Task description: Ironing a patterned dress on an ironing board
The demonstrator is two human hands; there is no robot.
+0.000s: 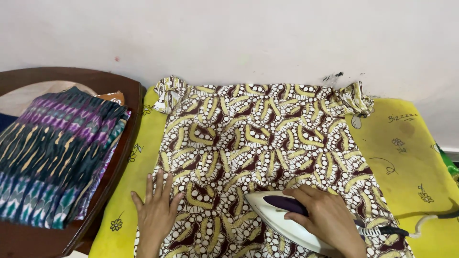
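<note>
A brown, cream and yellow patterned garment (258, 138) lies spread flat over a yellow padded surface (411, 157). My left hand (157, 210) rests flat on the garment's lower left edge, fingers spread. My right hand (327, 217) grips the purple handle of a white electric iron (275, 215), which sits on the fabric with its tip pointing left toward my left hand. The iron's cord (425, 220) runs off to the right.
A stack of folded patterned clothes (52, 153) in purple, teal and black lies on a dark wooden chair (119, 157) at the left. A white wall (239, 38) closes the far side. A green item (449, 165) peeks in at the right edge.
</note>
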